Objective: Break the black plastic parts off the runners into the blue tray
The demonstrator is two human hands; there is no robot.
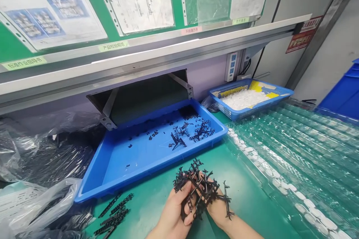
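Observation:
Both hands are together above the green work surface (146, 213), cupped around a tangled bunch of black plastic sprues (206, 190). My left hand (178, 203) has its thumb over the bunch and its fingers curled under it. My right hand (217, 207) grips the other side, its fingers mostly hidden behind the branching pieces. One sprue sticks out over the right wrist. Just beyond the hands stands a shallow blue tray (117, 171), with more black sprues (200, 131) and small black bits lying in its right half.
Flat black strips (113, 216) lie left of the hands, near plastic bags (47, 157) of dark parts. On the right, clear ribbed plastic trays (303, 145) hold a row of white pieces (280, 185). A blue basket (238, 114) with white pieces stands behind, below a metal shelf rail (157, 54).

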